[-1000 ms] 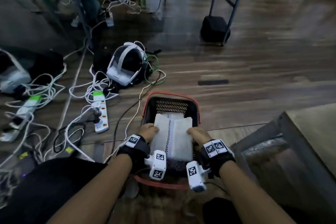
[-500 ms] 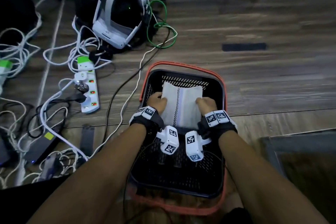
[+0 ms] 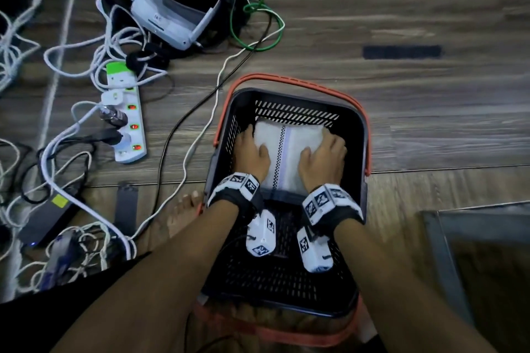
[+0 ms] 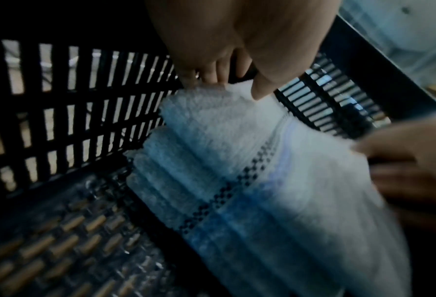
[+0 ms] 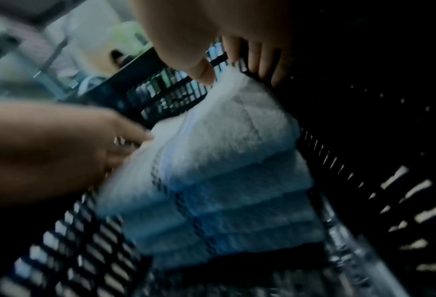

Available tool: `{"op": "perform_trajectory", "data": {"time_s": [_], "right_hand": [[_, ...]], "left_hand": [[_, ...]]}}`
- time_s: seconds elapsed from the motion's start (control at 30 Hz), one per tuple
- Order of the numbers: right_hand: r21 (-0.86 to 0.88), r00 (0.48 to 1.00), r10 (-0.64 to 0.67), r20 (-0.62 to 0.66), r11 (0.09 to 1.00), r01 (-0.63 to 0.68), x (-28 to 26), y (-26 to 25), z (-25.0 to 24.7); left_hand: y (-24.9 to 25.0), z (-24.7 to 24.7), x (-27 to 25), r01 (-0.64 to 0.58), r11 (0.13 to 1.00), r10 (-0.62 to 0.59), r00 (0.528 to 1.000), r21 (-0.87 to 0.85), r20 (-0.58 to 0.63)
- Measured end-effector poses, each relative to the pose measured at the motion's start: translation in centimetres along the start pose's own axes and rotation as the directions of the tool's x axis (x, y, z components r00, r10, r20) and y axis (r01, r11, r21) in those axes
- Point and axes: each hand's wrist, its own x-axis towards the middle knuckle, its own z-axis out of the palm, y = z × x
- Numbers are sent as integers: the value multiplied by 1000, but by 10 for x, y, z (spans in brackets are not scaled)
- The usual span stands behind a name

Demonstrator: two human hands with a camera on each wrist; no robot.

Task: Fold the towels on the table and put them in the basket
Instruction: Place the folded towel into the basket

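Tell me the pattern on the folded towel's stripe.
A dark checkered band on the white towel; clearest in the head view.

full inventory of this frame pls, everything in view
towels: one folded stack, white with a checked stripe, far end of basket
basket: 1, black with red handles, on floor
power strip: 1, white and green, left of basket
headset: 1, white and black, top left
green cable: 1, coiled beside headset
white cables: several, tangled at left
left hand: grips stack's left side
right hand: grips stack's right side
bare foot: 1, left of basket
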Motion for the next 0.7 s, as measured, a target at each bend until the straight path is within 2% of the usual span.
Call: {"op": "perform_trajectory", "data": {"time_s": [0.07,0.17,0.27,0.5,0.63,0.7], "right_hand": [[-164,982,-188,-12,969,183,-7,2,9],[-292,965,-260,38,921,259,-7,16,27],[-353,967,-252,44,901,251,-3,31,44],[-342,966,-257,-24,910,234,2,45,74],[-342,970,-230,77,908,243,-1,39,65],[-366,966,-185,182,899,241,-3,33,51]], "left_hand": [[-4,5,-2,-171,969,177,984,176,-22],[-15,14,-3,-302,861,292,952,409,88],[-32,25,0,-334,787,279,942,519,184],[-48,41,7,-332,770,313,941,544,130],[-40,38,3,-298,740,242,954,603,175],[-31,30,-2,-289,703,183,957,649,227]]}}
